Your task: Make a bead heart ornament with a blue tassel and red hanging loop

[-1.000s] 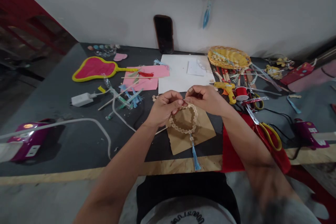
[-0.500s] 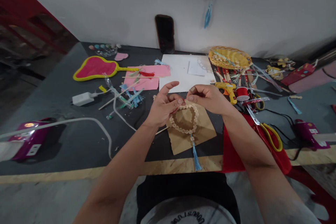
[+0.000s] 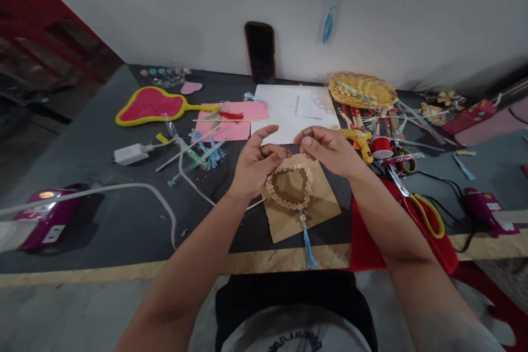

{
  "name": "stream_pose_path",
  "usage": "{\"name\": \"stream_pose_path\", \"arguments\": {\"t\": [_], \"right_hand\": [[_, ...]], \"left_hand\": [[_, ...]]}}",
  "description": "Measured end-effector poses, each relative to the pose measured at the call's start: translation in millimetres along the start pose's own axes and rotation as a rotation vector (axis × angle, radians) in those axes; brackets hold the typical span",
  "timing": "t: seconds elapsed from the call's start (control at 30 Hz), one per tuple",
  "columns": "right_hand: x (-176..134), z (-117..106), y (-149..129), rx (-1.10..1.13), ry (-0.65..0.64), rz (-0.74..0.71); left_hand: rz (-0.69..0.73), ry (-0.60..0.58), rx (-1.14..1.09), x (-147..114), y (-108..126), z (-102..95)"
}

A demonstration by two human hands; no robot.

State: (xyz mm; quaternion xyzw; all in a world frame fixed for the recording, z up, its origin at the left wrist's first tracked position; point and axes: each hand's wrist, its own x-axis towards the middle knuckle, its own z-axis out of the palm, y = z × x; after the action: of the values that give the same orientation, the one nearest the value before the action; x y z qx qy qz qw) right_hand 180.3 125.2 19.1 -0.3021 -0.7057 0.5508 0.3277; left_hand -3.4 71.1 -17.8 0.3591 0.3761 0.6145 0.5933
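Note:
My left hand (image 3: 258,168) pinches a thin red thread (image 3: 288,152) between thumb and forefinger. A little of the thread shows at the fingertips, and more hangs below the palm. Just to the right, my right hand (image 3: 325,149) has thumb and forefinger drawn together; what they hold, if anything, is too small to make out. Below both hands a loop of pale beads (image 3: 293,206) lies on a brown paper sheet (image 3: 325,206). From its lower end a light blue tassel (image 3: 308,247) hangs over the table's front edge.
At right lie a yellow glue gun (image 3: 362,146), a red thread spool (image 3: 381,147), scissors (image 3: 427,214) and a red cloth (image 3: 367,231). A wicker basket (image 3: 363,91) and a phone (image 3: 260,52) are behind. At left are a pink fan (image 3: 152,107) and a white cable (image 3: 159,198).
My hands have come slightly apart, the right fingertips moving off the left ones. The thread stays in my left hand, and the bead loop lies where it was.

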Motion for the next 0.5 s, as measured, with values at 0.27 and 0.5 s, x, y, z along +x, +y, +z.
{"name": "stream_pose_path", "arguments": {"t": [0.27,0.5], "right_hand": [[-1.6,6.0,-2.4,0.025,-0.093,0.04],[0.8,11.1,1.4,-0.004,0.037,0.064]], "left_hand": [[0.023,-0.002,0.005,0.1,-1.8,2.3],[0.031,0.015,-0.003,0.5,-2.5,2.4]]}}
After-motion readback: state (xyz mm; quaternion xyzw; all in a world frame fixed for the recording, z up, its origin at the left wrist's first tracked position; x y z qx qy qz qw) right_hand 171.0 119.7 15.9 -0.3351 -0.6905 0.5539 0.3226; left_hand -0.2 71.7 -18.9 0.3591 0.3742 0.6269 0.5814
